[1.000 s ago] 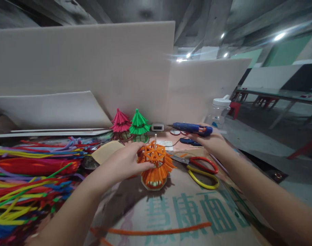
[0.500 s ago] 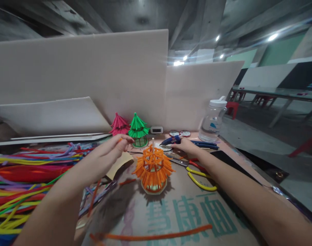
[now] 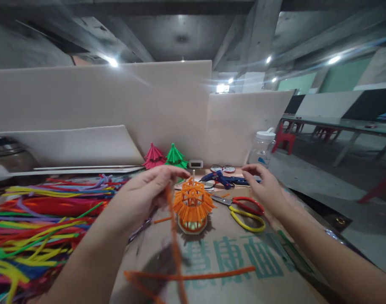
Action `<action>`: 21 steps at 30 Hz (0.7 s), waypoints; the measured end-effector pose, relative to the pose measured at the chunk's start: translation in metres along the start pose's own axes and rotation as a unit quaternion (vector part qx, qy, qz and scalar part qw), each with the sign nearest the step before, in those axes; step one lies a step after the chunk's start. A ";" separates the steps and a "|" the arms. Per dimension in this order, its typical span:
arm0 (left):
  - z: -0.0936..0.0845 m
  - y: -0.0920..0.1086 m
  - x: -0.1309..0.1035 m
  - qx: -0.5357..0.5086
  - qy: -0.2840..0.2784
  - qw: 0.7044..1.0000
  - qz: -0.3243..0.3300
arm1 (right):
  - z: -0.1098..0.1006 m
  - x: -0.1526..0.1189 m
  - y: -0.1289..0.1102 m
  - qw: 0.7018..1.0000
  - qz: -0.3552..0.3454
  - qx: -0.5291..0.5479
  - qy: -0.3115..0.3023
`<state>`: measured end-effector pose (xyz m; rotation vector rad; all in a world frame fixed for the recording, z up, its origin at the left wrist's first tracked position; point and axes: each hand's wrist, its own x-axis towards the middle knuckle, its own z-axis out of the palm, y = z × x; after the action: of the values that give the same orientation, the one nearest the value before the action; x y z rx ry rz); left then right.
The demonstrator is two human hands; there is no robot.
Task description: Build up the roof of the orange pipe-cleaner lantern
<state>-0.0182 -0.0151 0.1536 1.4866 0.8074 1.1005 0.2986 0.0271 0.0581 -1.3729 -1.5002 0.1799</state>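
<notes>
My left hand [image 3: 150, 190] is closed on an orange pipe cleaner [image 3: 174, 236], which dangles from the fingers toward the near edge and looks blurred. Just right of that hand stands an orange pipe-cleaner pavilion [image 3: 193, 204], with a thin stick rising from its top. My right hand [image 3: 262, 183] hovers with thumb and fingers apart, holding nothing, above and beside the red-and-yellow-handled scissors [image 3: 246, 209]. A blue glue gun [image 3: 220, 177] lies behind the scissors, left of that hand. Another orange pipe cleaner [image 3: 212, 276] rests across the cardboard in front.
Many coloured pipe cleaners [image 3: 47, 228] cover the left side. Pink [image 3: 153, 156] and green [image 3: 176, 157] tiered roofs stand at the back beside a small digital display [image 3: 196, 164]. A clear water jug [image 3: 261, 150] is at the back right. White boards [image 3: 132, 105] wall off the rear.
My right hand has let go of the glue gun and moved right. My left hand has come nearer the pavilion, the pipe cleaner now hanging in front. The view has tilted up slightly.
</notes>
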 end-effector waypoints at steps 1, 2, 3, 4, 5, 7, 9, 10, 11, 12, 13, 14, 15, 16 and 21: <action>0.006 -0.002 0.000 0.026 -0.009 1.000 0.005 | -0.004 -0.007 -0.019 0.999 -0.017 0.033 -0.019; 0.012 -0.005 0.001 0.051 -0.018 0.998 0.014 | -0.006 -0.013 -0.038 0.995 -0.031 0.069 -0.060; 0.017 -0.006 0.001 0.077 -0.026 0.996 0.021 | -0.006 -0.020 -0.057 0.988 -0.040 0.096 -0.111; 0.022 -0.008 0.001 0.099 -0.029 0.994 0.027 | -0.004 -0.026 -0.074 0.979 -0.051 0.121 -0.153; 0.026 -0.008 0.001 0.120 -0.025 0.992 0.033 | -0.001 -0.031 -0.089 0.969 -0.062 0.144 -0.189; 0.032 -0.009 0.000 0.161 0.001 0.985 0.054 | 0.007 -0.039 -0.111 0.954 -0.067 0.180 -0.232; 0.034 -0.010 -0.001 0.199 0.032 0.975 0.094 | 0.016 -0.043 -0.121 0.941 -0.046 0.216 -0.257; 0.035 -0.011 -0.001 0.212 0.042 0.970 0.113 | 0.020 -0.044 -0.123 0.934 -0.031 0.235 -0.266; 0.035 -0.011 -0.001 0.217 0.048 0.967 0.127 | 0.024 -0.044 -0.123 0.928 -0.019 0.252 -0.273; 0.034 -0.012 0.000 0.214 0.051 0.966 0.134 | 0.027 -0.044 -0.123 0.924 -0.009 0.265 -0.277; 0.034 -0.014 0.000 0.203 0.051 0.969 0.134 | 0.030 -0.044 -0.123 0.920 -0.002 0.274 -0.279; 0.033 -0.015 0.001 0.188 0.051 0.973 0.127 | 0.032 -0.044 -0.123 0.919 0.001 0.281 -0.278; 0.033 -0.016 0.003 0.170 0.050 0.977 0.117 | 0.033 -0.045 -0.124 0.919 0.001 0.283 -0.274; 0.032 -0.017 0.004 0.151 0.048 0.982 0.105 | 0.034 -0.045 -0.125 0.923 0.000 0.279 -0.265; 0.026 -0.020 0.014 0.107 0.034 0.992 0.055 | 0.036 -0.050 -0.126 0.952 -0.041 0.207 -0.220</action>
<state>0.0121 -0.0078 0.1373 1.6969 0.9218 1.1808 0.1808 -0.0363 0.1010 -0.9646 -1.7530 0.7461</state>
